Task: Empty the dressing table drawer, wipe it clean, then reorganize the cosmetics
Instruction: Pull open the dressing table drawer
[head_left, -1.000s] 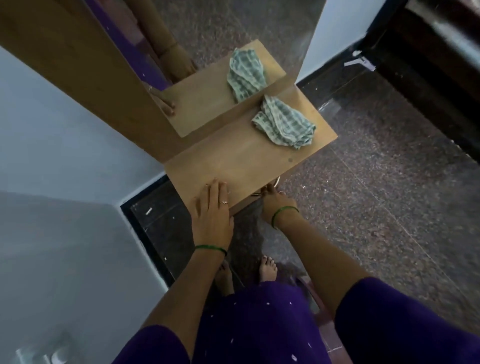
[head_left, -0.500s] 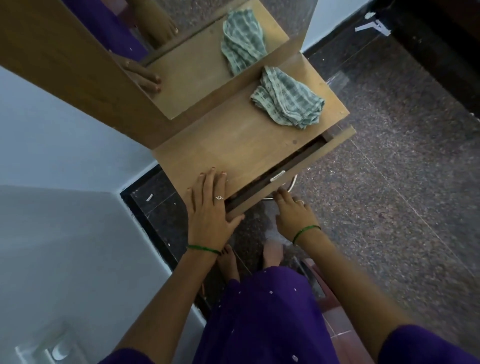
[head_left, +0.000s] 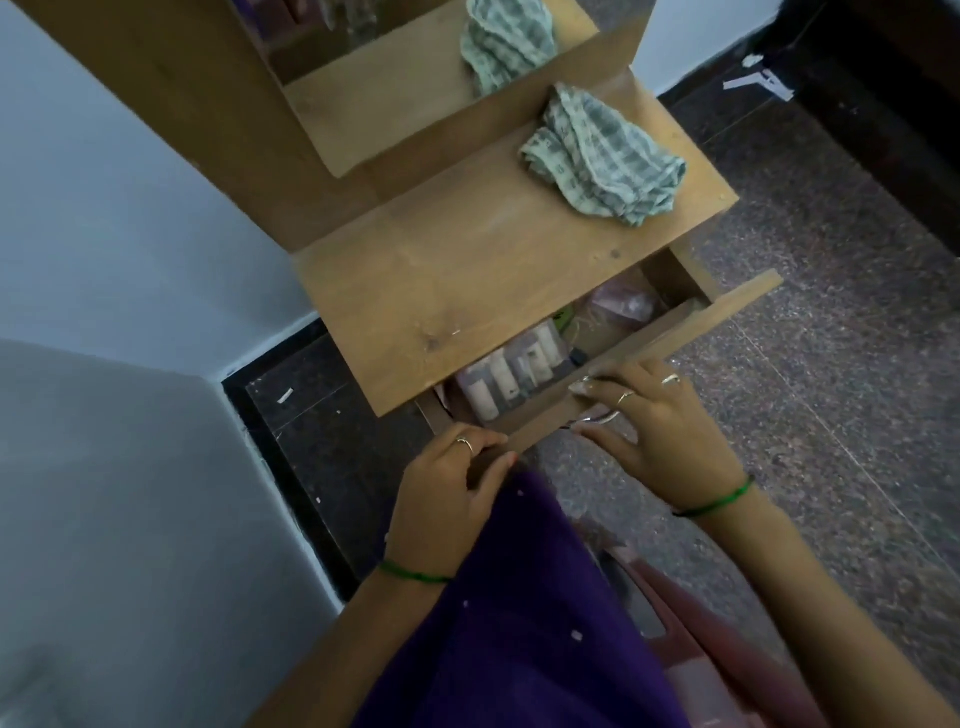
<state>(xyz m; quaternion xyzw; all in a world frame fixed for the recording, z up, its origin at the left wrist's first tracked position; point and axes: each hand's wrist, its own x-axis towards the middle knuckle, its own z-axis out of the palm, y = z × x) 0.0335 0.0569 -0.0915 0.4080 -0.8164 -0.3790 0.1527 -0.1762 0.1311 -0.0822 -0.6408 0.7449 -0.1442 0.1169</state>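
The wooden drawer (head_left: 691, 332) of the dressing table (head_left: 467, 280) stands partly pulled out under the tabletop. Inside it lie several pale cosmetic tubes and bottles (head_left: 511, 376) and a pinkish plastic bag (head_left: 621, 306); the rest is hidden beneath the top. My left hand (head_left: 449, 493) grips the drawer front at its near-left corner. My right hand (head_left: 660, 431) holds the front panel around the metal handle (head_left: 597, 418). A green-checked cloth (head_left: 602, 156) lies crumpled on the tabletop's far right.
A mirror (head_left: 415, 67) rises behind the tabletop and reflects the cloth. A pale wall (head_left: 104, 208) runs along the left. Dark speckled floor (head_left: 831, 364) spreads to the right. A reddish plastic seat (head_left: 691, 623) is beneath my purple clothing.
The drawer has slid out farther, showing the cosmetics inside. My left hand left the tabletop and now grips the drawer front. My right hand stays at the handle.
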